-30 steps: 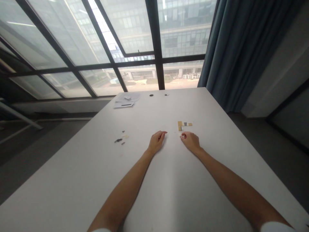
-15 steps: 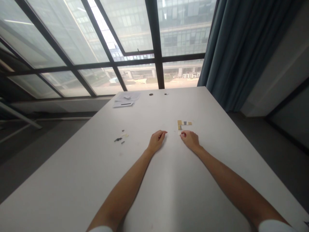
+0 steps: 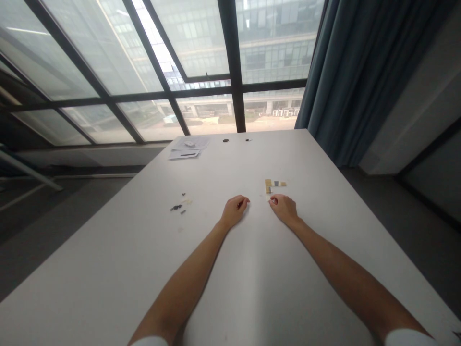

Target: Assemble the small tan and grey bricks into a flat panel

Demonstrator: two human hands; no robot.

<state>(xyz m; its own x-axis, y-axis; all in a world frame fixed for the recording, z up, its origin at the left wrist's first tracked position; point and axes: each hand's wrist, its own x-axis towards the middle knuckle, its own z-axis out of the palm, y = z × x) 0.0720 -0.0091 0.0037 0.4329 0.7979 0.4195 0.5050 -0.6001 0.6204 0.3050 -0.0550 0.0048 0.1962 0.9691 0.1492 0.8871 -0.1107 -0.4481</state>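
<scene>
My right hand (image 3: 284, 207) is closed in a pinch at a small whitish piece (image 3: 268, 197), its fingertips down at the table; the fingers partly cover the piece. Just beyond lies a flat group of small yellow, white and grey pieces (image 3: 268, 183), laid in a corner shape with one arm running right and one running toward me. To the left, my left hand (image 3: 233, 210) rests on the table with curled fingers, apart from the pieces. Whatever may be inside its fingers is hidden.
On the white table (image 3: 230, 168), small dark pieces (image 3: 176, 207) and pale yellowish pieces (image 3: 187, 202) lie scattered at left. Papers (image 3: 184, 154) with a small white object on them are at the far left corner. Two small dark round spots (image 3: 225, 141) mark the far edge.
The fingertips of my left hand have curled in and dropped slightly. My right hand has hardly moved and stays at the whitish piece.
</scene>
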